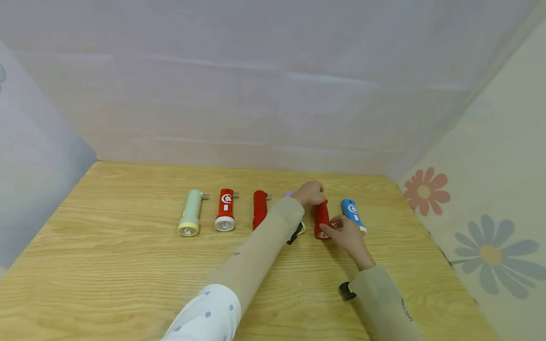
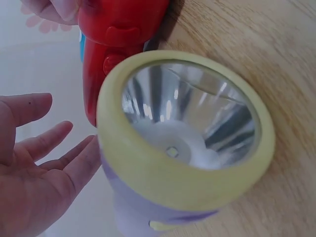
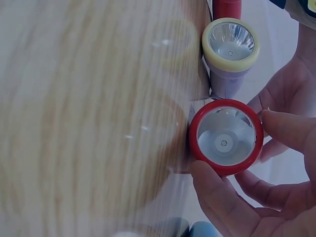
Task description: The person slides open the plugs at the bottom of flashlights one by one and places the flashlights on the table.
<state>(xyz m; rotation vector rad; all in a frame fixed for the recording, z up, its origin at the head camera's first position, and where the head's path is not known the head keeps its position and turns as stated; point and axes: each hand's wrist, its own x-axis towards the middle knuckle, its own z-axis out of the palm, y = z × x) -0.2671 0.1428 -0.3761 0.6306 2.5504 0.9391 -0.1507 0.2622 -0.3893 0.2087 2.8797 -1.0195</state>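
Observation:
A red flashlight (image 1: 322,217) lies on the table, lens end toward me. My right hand (image 1: 349,237) holds its head; in the right wrist view the thumb and fingers pinch the red rim (image 3: 195,144) from two sides. Around the far tail end is my left hand (image 1: 310,192). The left wrist view shows this hand (image 2: 44,168) with its fingers spread and extended beside the red flashlight's tail. Close in front of that camera is a purple flashlight with a yellow head (image 2: 148,180), mostly covered by the left forearm in the head view.
Left of the arms lie a pale green flashlight (image 1: 193,208), a red and white one (image 1: 225,208) and another red one (image 1: 259,208), partly behind the left sleeve. A blue flashlight (image 1: 351,210) is close to the right hand. The wooden table (image 1: 106,265) meets pale walls.

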